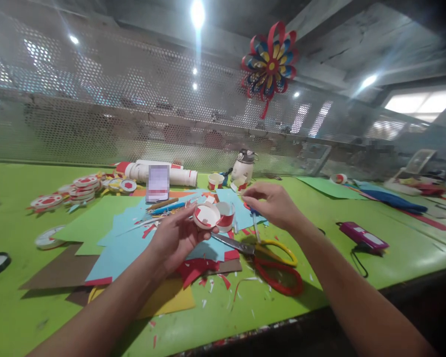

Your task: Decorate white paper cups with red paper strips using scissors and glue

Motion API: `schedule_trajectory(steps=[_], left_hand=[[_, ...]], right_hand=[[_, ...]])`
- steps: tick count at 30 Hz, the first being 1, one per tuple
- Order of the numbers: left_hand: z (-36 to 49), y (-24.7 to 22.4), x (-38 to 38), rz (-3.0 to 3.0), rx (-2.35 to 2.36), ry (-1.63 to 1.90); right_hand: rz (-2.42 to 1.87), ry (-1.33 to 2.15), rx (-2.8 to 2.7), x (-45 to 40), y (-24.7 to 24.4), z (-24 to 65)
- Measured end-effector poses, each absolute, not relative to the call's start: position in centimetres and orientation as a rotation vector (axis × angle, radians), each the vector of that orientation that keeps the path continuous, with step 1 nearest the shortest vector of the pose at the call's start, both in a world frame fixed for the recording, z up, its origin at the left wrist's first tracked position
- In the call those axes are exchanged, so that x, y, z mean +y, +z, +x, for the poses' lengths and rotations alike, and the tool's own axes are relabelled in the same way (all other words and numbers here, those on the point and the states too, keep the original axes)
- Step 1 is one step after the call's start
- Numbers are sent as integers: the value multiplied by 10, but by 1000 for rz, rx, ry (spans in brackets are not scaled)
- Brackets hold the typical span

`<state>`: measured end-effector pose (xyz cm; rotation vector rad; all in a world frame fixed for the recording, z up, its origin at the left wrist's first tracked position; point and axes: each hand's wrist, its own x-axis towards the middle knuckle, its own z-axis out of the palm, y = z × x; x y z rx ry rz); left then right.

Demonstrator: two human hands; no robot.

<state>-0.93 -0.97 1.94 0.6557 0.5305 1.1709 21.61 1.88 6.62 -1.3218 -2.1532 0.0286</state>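
My left hand (pixel 176 238) holds a small round white cup piece with a red rim pattern (pixel 207 216), its open side facing me. Just behind it stands another cut cup ring in white and red (pixel 226 218). My right hand (pixel 269 203) is raised to the right of these, thumb and fingertips pinched together; whatever may be between them is too small to make out. Below the hands lie large scissors with one yellow and one red handle (pixel 277 285), blades pointing left. Blue paper sheets (pixel 124 248) spread under my left hand.
A phone (pixel 158 183) stands behind pens (pixel 169 209). Paper rolls (pixel 159 171), a bottle (pixel 243 168) and cut cups (pixel 216 181) sit at the back. Stacked red-and-white discs (pixel 84 188) are left; a purple case (pixel 363 235) lies right. Paper scraps litter the green table (pixel 241 322).
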Motion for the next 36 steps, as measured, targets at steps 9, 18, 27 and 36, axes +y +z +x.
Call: schedule_trajectory(steps=[9,18,27,36], left_hand=[[-8,11,-12,799,442,1015],[-6,10,-11,793,414,976],[-5,8,-11,798,443,893],[-9,7,-7,814,432,906]], right_hand=[[-799,1,-2432,-9,85,159],[-990,-142,-2730,-14,90,147],[-835,-157,-2838,-10,88,150],[-929,-161,-2858,-11,88,149]])
